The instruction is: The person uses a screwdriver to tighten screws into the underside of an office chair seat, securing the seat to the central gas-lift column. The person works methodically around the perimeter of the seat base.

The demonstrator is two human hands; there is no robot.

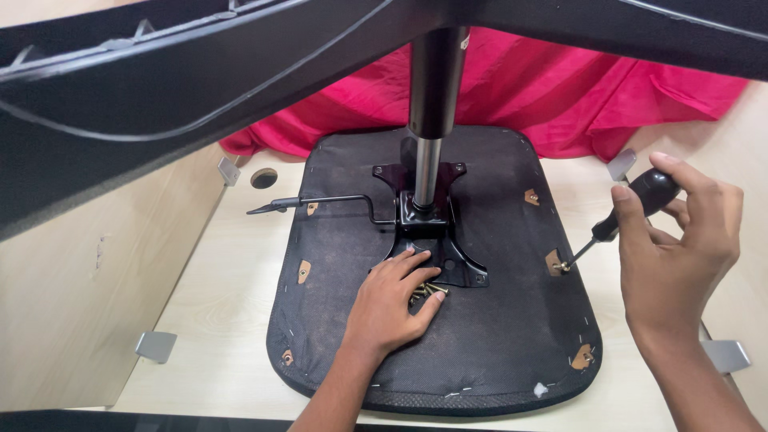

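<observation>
An upturned black chair seat lies on the pale wooden desk. A black metal mechanism plate with a gas cylinder rising from it is fixed at the seat's middle, and a lever sticks out to the left. My left hand rests flat on the seat beside the plate, fingers over several brass screws. My right hand grips a black-handled screwdriver, its tip on a screw in the brown bracket at the seat's right edge.
The chair's black star base looms across the top of the view. A crimson cloth is bunched behind the seat. Pale wooden partitions stand left and right, with grey metal brackets and a round cable hole.
</observation>
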